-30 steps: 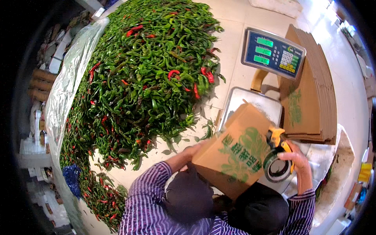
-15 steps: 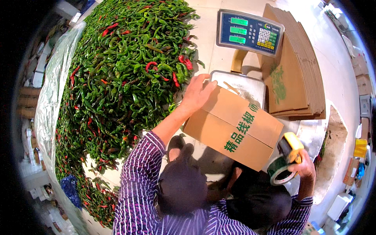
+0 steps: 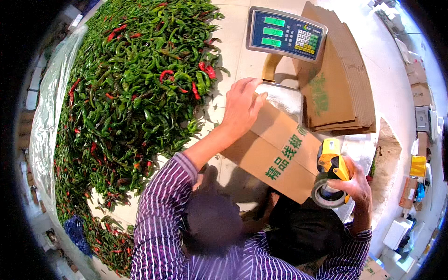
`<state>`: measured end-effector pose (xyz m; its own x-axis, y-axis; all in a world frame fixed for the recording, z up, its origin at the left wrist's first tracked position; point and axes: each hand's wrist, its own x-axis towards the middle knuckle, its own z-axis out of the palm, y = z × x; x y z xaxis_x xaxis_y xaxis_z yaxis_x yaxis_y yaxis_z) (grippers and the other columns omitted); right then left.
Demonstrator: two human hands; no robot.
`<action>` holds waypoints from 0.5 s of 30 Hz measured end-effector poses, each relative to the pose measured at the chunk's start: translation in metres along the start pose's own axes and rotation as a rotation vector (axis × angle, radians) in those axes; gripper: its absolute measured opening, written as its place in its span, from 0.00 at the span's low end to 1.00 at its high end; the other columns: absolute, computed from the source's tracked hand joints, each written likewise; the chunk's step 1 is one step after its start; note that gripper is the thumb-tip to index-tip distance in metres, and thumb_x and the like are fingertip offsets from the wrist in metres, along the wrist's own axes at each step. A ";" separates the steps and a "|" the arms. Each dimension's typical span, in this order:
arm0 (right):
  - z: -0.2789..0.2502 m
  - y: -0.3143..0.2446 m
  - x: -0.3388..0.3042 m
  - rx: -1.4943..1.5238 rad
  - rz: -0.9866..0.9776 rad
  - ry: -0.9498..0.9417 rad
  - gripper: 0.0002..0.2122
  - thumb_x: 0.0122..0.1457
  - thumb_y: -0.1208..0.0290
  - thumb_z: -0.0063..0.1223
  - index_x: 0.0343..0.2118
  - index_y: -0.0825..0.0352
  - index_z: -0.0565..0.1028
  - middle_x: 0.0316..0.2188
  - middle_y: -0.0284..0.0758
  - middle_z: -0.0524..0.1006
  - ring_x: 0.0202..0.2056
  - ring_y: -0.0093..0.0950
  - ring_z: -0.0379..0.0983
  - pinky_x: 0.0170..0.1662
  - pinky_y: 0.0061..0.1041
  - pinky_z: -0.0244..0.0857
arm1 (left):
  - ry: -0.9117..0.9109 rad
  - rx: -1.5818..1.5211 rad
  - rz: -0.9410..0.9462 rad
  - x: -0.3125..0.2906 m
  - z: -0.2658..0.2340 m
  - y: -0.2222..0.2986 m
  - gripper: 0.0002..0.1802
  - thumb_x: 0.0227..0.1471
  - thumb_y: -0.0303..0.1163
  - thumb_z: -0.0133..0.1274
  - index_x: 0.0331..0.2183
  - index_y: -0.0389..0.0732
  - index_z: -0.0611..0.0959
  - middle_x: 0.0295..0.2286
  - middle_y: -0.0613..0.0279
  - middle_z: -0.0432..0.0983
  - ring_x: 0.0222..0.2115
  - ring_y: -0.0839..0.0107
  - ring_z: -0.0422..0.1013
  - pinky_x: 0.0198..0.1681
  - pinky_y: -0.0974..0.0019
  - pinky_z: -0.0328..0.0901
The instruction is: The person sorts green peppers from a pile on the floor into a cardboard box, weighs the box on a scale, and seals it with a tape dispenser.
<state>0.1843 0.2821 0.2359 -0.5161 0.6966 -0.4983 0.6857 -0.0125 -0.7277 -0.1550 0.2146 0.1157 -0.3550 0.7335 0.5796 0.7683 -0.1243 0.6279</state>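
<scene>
A closed brown cardboard box [image 3: 261, 147] with green printing on its top sits tilted before me, partly on a scale's metal tray [image 3: 288, 100]. My left hand [image 3: 241, 105] grips its far-left end, fingers bent over the edge and thumb at the corner. In my right hand [image 3: 357, 184] is a yellow and black tape dispenser [image 3: 330, 156], held by its handle at the box's near-right end. A roll of tape [image 3: 328, 192] hangs on the dispenser's lower side. The tape's contact with the box cannot be made out.
A large heap of green and red chili peppers [image 3: 135, 88] spreads over the floor to the left, bordered by a clear plastic sheet [image 3: 46, 112]. Behind the box stand the scale's lit display [image 3: 285, 33] and a stack of flattened cartons [image 3: 338, 88]. My knees are beneath the box.
My right hand has raised the tape dispenser and turned it, bringing it leftward against the box's right end. My left hand stays at the far-left end. The view has shifted slightly.
</scene>
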 end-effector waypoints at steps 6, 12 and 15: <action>0.032 -0.041 -0.004 -0.090 -0.243 0.106 0.30 0.38 0.78 0.72 0.47 0.69 0.69 0.40 0.35 0.79 0.42 0.22 0.74 0.48 0.24 0.69 | -0.548 -0.869 -0.613 -0.007 -0.050 0.076 0.31 0.60 0.58 0.45 0.49 0.40 0.75 0.38 0.62 0.75 0.39 0.69 0.73 0.45 0.66 0.66; 0.054 -0.061 0.010 -0.337 -0.455 0.199 0.28 0.41 0.65 0.73 0.44 0.68 0.70 0.35 0.39 0.81 0.36 0.31 0.80 0.41 0.28 0.73 | -0.684 -1.198 -0.989 -0.014 -0.040 0.091 0.24 0.62 0.56 0.45 0.40 0.45 0.78 0.25 0.72 0.72 0.29 0.82 0.69 0.27 0.78 0.60; 0.063 -0.064 0.013 -0.392 -0.400 0.199 0.28 0.41 0.66 0.72 0.44 0.68 0.69 0.34 0.42 0.80 0.34 0.35 0.79 0.39 0.31 0.72 | -0.577 -1.215 -0.964 -0.021 -0.037 0.088 0.17 0.63 0.47 0.48 0.36 0.43 0.80 0.22 0.75 0.71 0.25 0.83 0.67 0.26 0.78 0.59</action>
<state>0.1014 0.2471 0.2468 -0.6933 0.7142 -0.0963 0.6158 0.5177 -0.5939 -0.1003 0.1635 0.1782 0.0221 0.9465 -0.3218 -0.5406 0.2821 0.7926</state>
